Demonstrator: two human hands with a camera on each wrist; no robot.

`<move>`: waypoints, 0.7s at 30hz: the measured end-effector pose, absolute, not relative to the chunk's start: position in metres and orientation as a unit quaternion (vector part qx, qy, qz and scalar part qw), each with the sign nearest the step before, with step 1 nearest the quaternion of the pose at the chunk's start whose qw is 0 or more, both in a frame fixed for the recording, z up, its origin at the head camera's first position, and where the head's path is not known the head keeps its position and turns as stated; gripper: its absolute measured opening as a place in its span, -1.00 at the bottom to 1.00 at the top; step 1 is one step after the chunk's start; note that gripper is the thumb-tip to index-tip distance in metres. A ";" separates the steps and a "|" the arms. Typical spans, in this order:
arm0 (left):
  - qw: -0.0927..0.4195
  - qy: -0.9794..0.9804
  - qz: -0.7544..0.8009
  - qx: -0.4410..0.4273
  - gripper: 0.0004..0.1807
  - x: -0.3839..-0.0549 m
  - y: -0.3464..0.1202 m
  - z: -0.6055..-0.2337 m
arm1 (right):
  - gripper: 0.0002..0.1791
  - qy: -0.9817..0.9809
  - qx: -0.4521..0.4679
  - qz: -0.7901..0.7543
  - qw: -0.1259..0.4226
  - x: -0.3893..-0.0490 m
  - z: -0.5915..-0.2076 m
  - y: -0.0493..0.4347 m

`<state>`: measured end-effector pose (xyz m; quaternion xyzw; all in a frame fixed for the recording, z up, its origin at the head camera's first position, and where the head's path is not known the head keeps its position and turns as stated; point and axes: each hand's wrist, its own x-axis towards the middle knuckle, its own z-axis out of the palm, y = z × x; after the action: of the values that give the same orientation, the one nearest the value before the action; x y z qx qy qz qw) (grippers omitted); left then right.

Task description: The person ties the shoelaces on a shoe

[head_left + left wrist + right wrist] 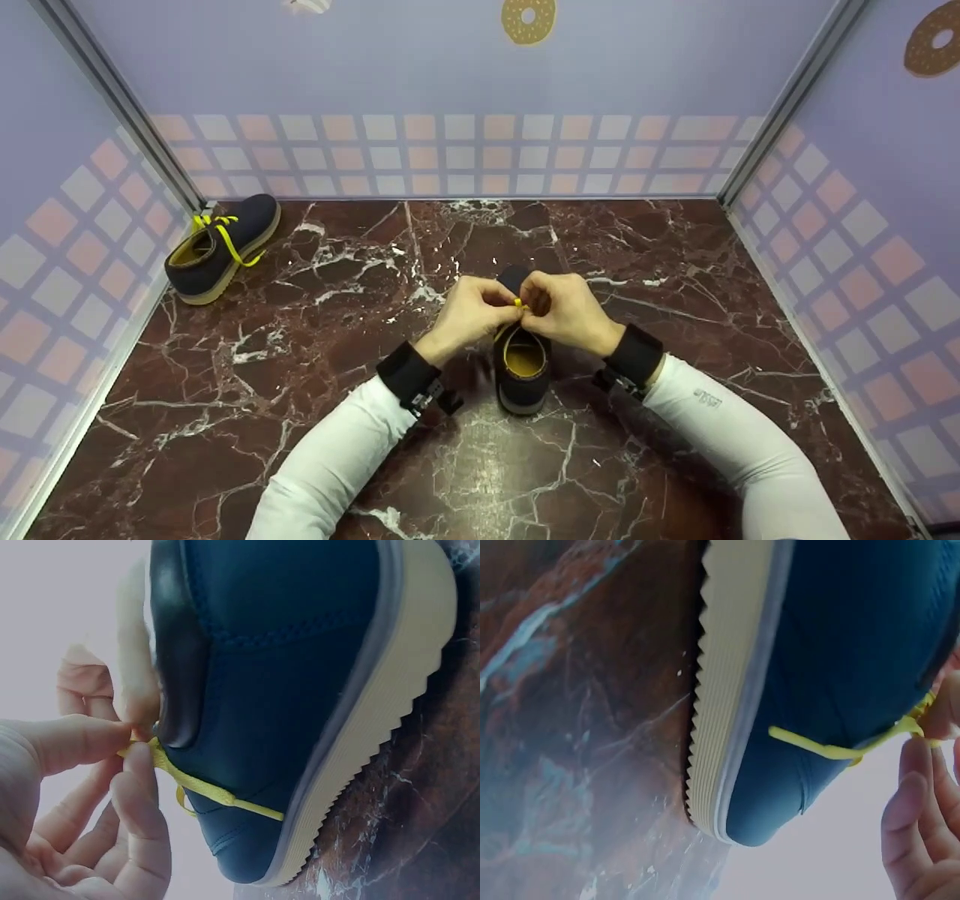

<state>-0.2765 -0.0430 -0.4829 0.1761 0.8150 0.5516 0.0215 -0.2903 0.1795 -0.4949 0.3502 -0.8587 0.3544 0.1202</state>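
A dark blue shoe [523,394] with a yellow lining stands on the marble surface, its toe pointing away from me. Over its lacing my left hand [469,311] pinches the yellow shoelace [518,302] between thumb and index finger. Close against it, my right hand [566,307] also pinches the lace with its fingertips. In the left wrist view a free end of the shoelace [199,786] hangs down the shoe's side. Another loose end of the shoelace [817,748] lies along the opposite side in the right wrist view. The fingers hide most of the knot area.
A matching shoe [225,247] with loose yellow laces stands at the far left, beside the wall corner. Purple walls with a checked band [480,154] enclose the dark red marble surface [360,300] at the back and both sides.
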 end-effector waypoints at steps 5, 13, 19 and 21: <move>0.007 0.814 0.551 0.184 -0.92 -0.277 -0.042 -0.484 | -0.85 -0.865 0.377 0.304 0.129 -0.294 -0.497 0.180; -0.020 0.824 0.532 0.194 -0.95 -0.275 -0.041 -0.486 | -0.91 -0.853 0.366 0.373 0.021 -0.304 -0.495 0.183; -0.047 0.840 0.498 0.209 -0.94 -0.274 -0.038 -0.487 | -0.90 -0.798 0.295 0.503 -0.152 -0.312 -0.499 0.191; -0.058 0.848 0.483 0.213 -0.94 -0.274 -0.037 -0.487 | -0.87 -0.762 0.268 0.552 -0.207 -0.313 -0.499 0.193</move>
<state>-0.2737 -0.0368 -0.4867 0.2126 0.8476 0.4827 -0.0580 -0.3131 0.1935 -0.4985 0.2681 -0.7622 0.5515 -0.2072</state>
